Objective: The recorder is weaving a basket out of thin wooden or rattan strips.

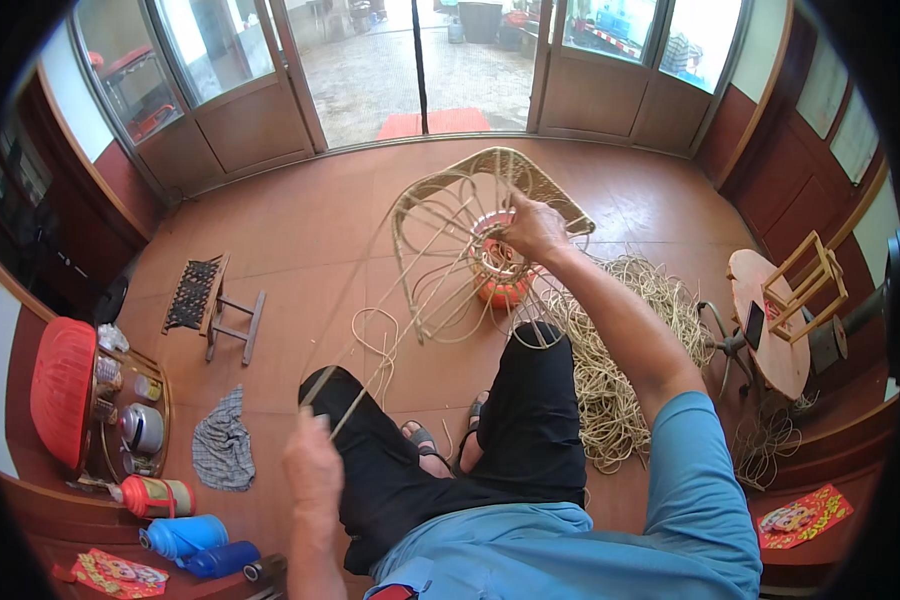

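A half-woven piece (545, 190) of tan cane-like cord hangs before my knees, with a dense woven band along its far side and open loops elsewhere. My right hand (535, 230) is closed on its loops near the centre; the fingertips are partly hidden. Long strands (365, 285) run from it toward my lap on the left. There my left hand (312, 455), smeared a little by motion, is closed on a strand by my left knee. Behind and below the woven piece shows a round red object (503, 288), partly covered by loops.
A big heap of loose cord (620, 370) lies on the floor by my right leg. A small folding stool (205, 300) and a crumpled checked cloth (223, 440) are at left, near a rack with thermos flasks (183, 537). At right stands a round table (770, 340) holding a phone.
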Demonstrator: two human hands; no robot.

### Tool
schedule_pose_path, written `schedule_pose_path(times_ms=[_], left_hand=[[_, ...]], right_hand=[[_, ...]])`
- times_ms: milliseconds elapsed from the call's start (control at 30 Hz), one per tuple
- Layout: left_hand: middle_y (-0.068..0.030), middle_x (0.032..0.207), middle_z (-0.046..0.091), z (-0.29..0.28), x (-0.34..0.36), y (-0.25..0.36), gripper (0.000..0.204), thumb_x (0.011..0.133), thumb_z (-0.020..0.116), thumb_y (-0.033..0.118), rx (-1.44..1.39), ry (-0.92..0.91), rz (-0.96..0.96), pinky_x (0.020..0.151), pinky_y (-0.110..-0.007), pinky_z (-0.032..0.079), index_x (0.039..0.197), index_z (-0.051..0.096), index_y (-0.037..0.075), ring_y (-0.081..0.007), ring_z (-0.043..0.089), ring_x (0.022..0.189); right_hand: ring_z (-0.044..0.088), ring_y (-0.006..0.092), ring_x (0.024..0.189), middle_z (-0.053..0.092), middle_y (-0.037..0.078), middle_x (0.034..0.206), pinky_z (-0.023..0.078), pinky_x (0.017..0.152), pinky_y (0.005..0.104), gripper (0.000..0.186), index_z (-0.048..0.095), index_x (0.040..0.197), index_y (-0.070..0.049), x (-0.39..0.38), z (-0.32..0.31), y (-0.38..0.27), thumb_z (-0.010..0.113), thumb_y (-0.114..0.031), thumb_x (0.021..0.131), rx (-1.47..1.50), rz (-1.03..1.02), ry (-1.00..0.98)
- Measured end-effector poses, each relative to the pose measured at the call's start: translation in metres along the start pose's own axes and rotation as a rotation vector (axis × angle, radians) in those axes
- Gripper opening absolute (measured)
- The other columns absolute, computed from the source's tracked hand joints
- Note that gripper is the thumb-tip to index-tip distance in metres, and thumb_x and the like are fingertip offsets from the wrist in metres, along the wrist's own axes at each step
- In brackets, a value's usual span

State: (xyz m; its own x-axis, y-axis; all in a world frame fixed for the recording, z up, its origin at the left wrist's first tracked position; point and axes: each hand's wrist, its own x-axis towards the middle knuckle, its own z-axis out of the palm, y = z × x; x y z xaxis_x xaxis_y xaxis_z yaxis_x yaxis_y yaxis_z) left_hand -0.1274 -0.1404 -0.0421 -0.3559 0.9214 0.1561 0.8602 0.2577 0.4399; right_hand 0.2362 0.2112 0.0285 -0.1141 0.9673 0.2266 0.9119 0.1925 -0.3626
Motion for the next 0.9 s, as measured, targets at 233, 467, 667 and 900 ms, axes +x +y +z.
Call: schedule_pose_path(times_ms=[233, 467, 667, 900], left_hand=[[-0.0188, 0.156, 0.056, -0.034, -0.024, -0.274, 0.043, 0.112, 0.063, 0.010, -0.879, 0.485, -0.608, 0.102, -0.045, 0.068, 0.152, 0.052, 0.000, -0.0463, 0.064, 0.134], [-0.0258, 0.148, 0.059, -0.093, -0.042, -0.413, 0.033, 0.116, 0.057, 0.006, -1.829, 0.474, -0.886, 0.119, -0.055, 0.061, 0.143, 0.052, -0.012, -0.0464, 0.062, 0.138], [-0.0280, 0.151, 0.061, -0.111, -0.069, -0.452, 0.040, 0.117, 0.059, 0.018, -1.890, 0.724, -1.050, 0.121, -0.054, 0.058, 0.146, 0.056, -0.010, -0.0431, 0.060, 0.143], [-0.0151, 0.116, 0.071, -0.113, -0.102, -0.460, 0.031, 0.112, 0.066, 0.030, -1.060, 0.579, -1.091, 0.081, -0.040, 0.064, 0.127, 0.067, 0.003, -0.0306, 0.072, 0.103]], right_hand=[[0.076, 0.0441, 0.121, 0.081, 0.025, 0.122, 0.057, 0.106, 0.0547, 0.064, 0.070, 0.138, -0.009, -0.002, 0.000, 0.028, 0.091, -0.043, 0.088, 0.089, 0.223, 0.056], [0.075, 0.0428, 0.125, 0.080, 0.025, 0.127, 0.057, 0.108, 0.0526, 0.070, 0.068, 0.146, -0.012, -0.008, -0.002, 0.040, 0.093, -0.042, 0.088, 0.156, 0.333, 0.083], [0.076, 0.0407, 0.125, 0.080, 0.023, 0.128, 0.058, 0.107, 0.0526, 0.072, 0.068, 0.144, -0.013, -0.001, 0.013, 0.053, 0.095, -0.046, 0.086, 0.190, 0.414, 0.133], [0.080, 0.0350, 0.111, 0.083, 0.017, 0.119, 0.060, 0.102, 0.0492, 0.059, 0.076, 0.129, -0.015, 0.012, 0.009, 0.096, 0.097, -0.046, 0.084, 0.465, 0.569, 0.222]])
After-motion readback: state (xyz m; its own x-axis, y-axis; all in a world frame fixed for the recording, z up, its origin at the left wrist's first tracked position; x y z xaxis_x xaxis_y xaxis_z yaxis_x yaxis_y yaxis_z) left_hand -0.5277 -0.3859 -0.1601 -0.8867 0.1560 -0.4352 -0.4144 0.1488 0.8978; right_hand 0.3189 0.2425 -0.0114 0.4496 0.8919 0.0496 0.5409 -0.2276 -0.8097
